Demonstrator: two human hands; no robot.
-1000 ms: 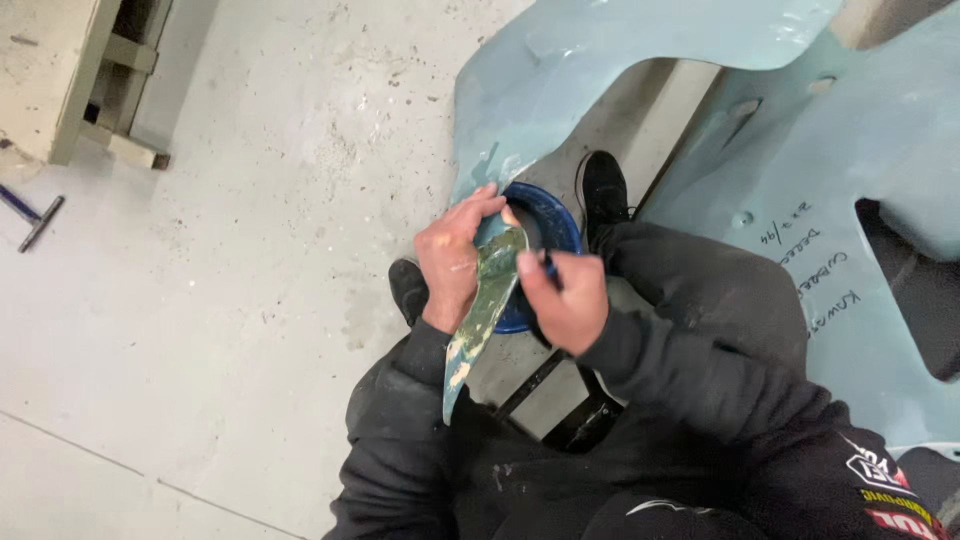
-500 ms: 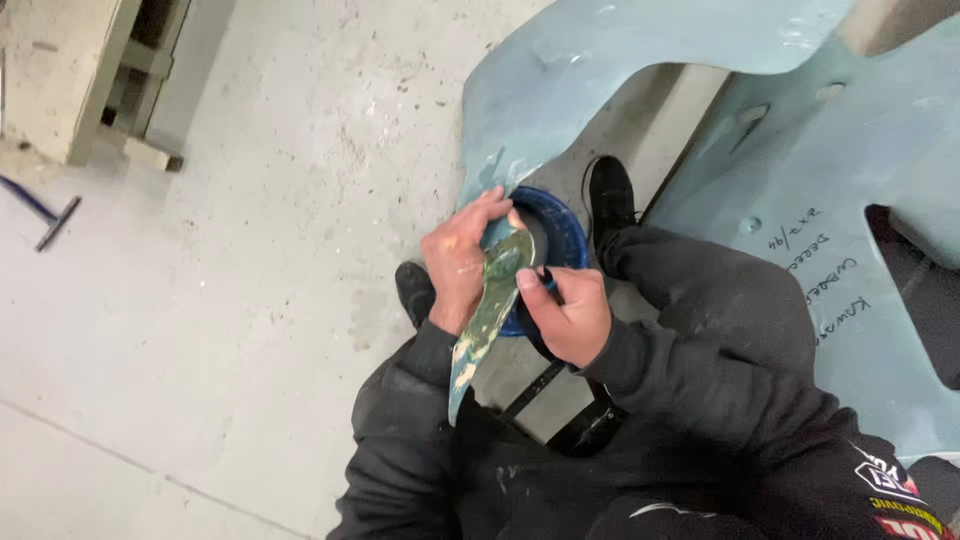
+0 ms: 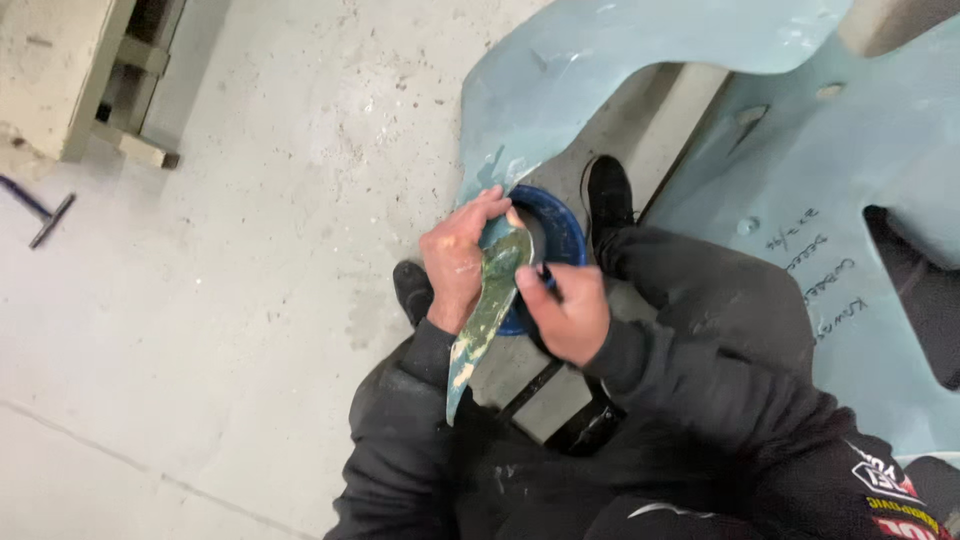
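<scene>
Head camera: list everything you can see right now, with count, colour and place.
Curved blade-shaped piece: one, green and blue with pale smears, held between both hands.
Round tub: one, blue rim, on the floor under the hands.
Moulded panel: one large, pale blue-grey, top and right; handwriting on its right part.
Concrete floor: pale grey, speckled, left half.
Bench or cabinet base: one, beige, top-left corner.
Small tool: one, dark blue handle, on the floor at far left.
Shoes: two, black, beside the tub.
Left hand: bare, gripping the piece's left edge.
Right hand: bare, on the piece's right edge; a thin dark tool may be in it, unclear.
</scene>
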